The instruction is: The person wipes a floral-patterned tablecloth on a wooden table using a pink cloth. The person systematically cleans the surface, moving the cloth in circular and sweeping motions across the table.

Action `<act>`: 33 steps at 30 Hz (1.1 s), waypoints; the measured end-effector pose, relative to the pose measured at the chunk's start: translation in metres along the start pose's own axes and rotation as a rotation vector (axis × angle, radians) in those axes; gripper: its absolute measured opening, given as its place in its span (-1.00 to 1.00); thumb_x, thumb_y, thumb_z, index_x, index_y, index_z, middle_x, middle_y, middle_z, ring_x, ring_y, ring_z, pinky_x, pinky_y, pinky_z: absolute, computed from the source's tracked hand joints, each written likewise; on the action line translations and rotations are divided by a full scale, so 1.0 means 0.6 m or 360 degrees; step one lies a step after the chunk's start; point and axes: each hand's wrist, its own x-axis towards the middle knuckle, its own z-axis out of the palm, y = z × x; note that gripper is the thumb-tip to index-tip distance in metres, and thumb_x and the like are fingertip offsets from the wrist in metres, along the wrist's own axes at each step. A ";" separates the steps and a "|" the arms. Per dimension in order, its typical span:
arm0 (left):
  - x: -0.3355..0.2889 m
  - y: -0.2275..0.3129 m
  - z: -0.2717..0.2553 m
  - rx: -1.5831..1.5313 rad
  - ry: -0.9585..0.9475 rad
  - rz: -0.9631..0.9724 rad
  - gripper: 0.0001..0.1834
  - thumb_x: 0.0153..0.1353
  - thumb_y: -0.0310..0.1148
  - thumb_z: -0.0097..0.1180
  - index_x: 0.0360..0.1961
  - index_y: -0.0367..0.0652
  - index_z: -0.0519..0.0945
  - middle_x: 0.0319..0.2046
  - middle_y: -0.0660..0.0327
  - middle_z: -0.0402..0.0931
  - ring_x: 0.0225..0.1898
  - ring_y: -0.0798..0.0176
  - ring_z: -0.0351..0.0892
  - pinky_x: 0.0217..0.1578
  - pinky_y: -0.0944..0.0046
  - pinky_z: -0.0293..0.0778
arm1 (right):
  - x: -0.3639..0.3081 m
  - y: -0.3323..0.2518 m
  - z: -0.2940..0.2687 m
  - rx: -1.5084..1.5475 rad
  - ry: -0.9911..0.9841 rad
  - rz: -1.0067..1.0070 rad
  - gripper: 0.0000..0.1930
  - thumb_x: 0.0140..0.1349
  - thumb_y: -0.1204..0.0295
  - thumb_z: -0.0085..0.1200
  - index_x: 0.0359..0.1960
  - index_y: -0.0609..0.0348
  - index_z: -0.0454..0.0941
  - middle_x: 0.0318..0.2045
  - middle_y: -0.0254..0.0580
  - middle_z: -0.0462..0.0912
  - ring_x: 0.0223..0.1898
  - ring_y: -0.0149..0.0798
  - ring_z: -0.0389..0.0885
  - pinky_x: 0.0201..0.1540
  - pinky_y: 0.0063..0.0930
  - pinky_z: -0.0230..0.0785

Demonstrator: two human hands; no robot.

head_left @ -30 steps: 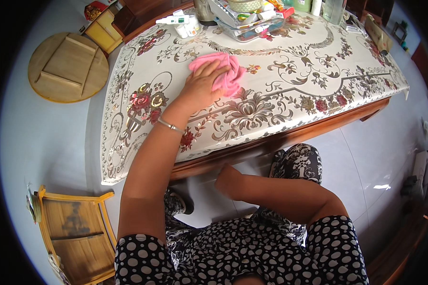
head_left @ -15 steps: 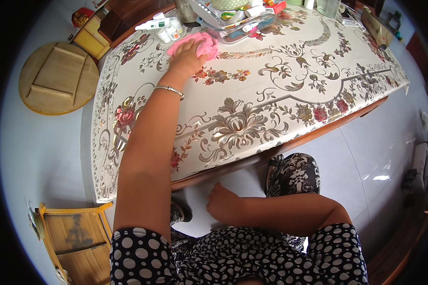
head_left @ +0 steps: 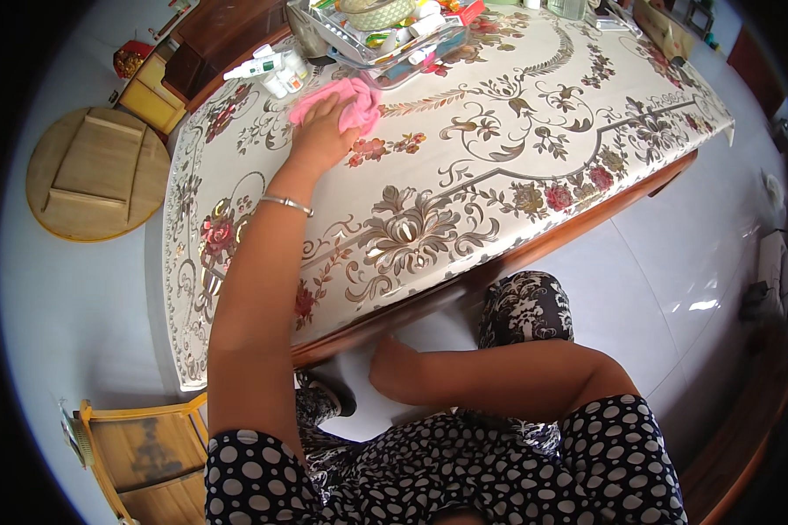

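Note:
My left hand (head_left: 324, 133) rests on a bunched pink cloth (head_left: 359, 107), its fingers bent over it and pressing it on the tabletop. A silver bangle (head_left: 286, 205) circles that wrist. Just beyond the cloth stand small white bottles (head_left: 282, 80) and a clear plastic tray (head_left: 396, 70) filled with small items. My right hand (head_left: 396, 371) is held low in front of my body, off the table's near edge. It is curled into a loose fist; nothing shows sticking out of it.
A cream tablecloth (head_left: 464, 188) with floral patterns covers the table. Left of it, a round wooden board (head_left: 92, 175) leans at the wall, with a wooden chair (head_left: 153, 455) nearer me. A glass jar (head_left: 567, 8) stands at the table's far side.
The whole view has shifted, so the table appears lower and farther left. My left hand and the pink cloth have come slightly nearer me; the right hand remains curled.

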 end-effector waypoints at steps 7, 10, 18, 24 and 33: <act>-0.109 0.063 -0.046 -0.0219 -0.0008 0.0420 -0.41 0.01 -0.17 0.09 0.14 0.16 0.34 0.25 0.19 0.09 0.26 0.10 0.07 0.21 0.11 0.05 | 0.010 0.029 0.025 -0.0102 -0.0085 -0.0264 -0.86 -0.25 0.42 0.04 -0.64 0.17 0.61 -0.67 0.07 0.54 -0.64 -0.09 0.47 -0.49 -0.14 0.24; -0.155 0.092 -0.060 -0.0300 -0.0014 0.0479 -0.40 -0.02 -0.23 0.11 0.13 0.14 0.35 0.24 0.20 0.12 0.26 0.12 0.07 0.19 0.07 0.06 | 0.032 0.040 -0.073 -0.0009 -0.1002 -0.0182 -0.67 0.11 0.34 -0.03 -0.09 0.15 0.54 -0.01 -0.01 0.49 -0.07 0.04 0.50 -0.09 0.13 0.27; -0.264 0.164 -0.110 -0.0273 -0.0053 0.0491 -0.31 -0.08 -0.23 0.19 0.17 0.14 0.32 0.26 0.22 0.09 0.27 0.12 0.04 0.21 0.07 0.01 | 0.029 0.057 -0.044 0.0013 -0.0665 -0.0166 -0.75 0.08 0.33 0.00 -0.25 0.16 0.58 -0.23 -0.08 0.59 -0.21 -0.05 0.57 -0.23 -0.09 0.38; -0.351 0.154 -0.155 -0.0504 0.0075 0.0385 -0.16 -0.05 -0.12 0.19 0.28 0.05 0.12 0.28 0.15 0.03 0.33 0.08 -0.10 0.24 -0.06 -0.13 | 0.014 0.066 -0.085 0.0288 -0.0841 -0.0037 -0.75 0.07 0.28 0.06 -0.28 0.15 0.58 -0.31 -0.11 0.62 -0.26 -0.06 0.58 -0.25 -0.27 0.42; -0.555 -0.105 -0.177 0.0074 0.0995 -0.0424 -0.38 0.07 -0.39 0.10 0.18 -0.23 0.24 0.18 -0.09 0.17 0.25 -0.11 0.08 0.22 0.04 0.01 | -0.021 0.052 -0.296 0.1300 0.0793 0.0030 -0.73 0.09 0.32 0.14 -0.19 0.13 0.54 -0.32 -0.13 0.59 -0.26 -0.11 0.55 -0.21 -0.34 0.40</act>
